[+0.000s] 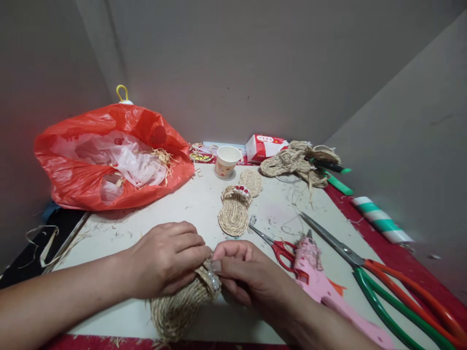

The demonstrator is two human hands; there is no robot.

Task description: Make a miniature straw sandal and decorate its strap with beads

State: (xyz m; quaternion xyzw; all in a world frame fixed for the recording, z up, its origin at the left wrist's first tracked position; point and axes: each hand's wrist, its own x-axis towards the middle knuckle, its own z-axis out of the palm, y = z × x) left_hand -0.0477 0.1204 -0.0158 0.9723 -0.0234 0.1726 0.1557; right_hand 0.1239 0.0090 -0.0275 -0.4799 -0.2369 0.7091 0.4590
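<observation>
A small woven straw slipper [175,311] lies at the table's front edge, with clear, pearly beads along the edge of its strap. My left hand [171,257] is closed over the top of it, fingers wrapped across the strap. At the beaded edge, the thumb and fingers of my right hand [244,272] are pinched together on the strap; whether a thread or bead is also between them is hidden. Beyond my hands sits another straw slipper [233,216] with red and white beads, overlapping a flat woven sole [251,182].
To the right lie red-handled scissors [282,250], a pink glue gun [317,277] and large shears [350,253]. A paper cup [226,163], a tissue box [264,148] and bundled straw slippers [299,160] stand at the back. Left is a red plastic bag [109,194] holding scraps.
</observation>
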